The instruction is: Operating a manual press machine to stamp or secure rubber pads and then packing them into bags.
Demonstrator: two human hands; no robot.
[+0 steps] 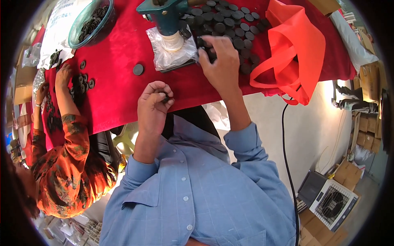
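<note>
My left hand (154,107) is raised just in front of the table's near edge, with its fingers pinched round a small black round piece (165,98). My right hand (223,61) reaches over the table beside a dark green press-like tool (164,17). Its thumb and index finger are apart, slightly blurred, close to dark pieces at the edge of a heap of black discs (219,28); I see nothing clearly gripped. Under the tool's white-wrapped lower part (173,42) lies a clear plastic bag (158,55). One black disc (138,69) lies alone left of it.
The table wears a red cloth (111,98). A red-orange fabric bag (299,45) sits at the right, above a hanging black cable (286,151). At the left, a co-worker's hand (62,76) is among small dark rings (80,84), near a clear bowl of dark pieces (74,37).
</note>
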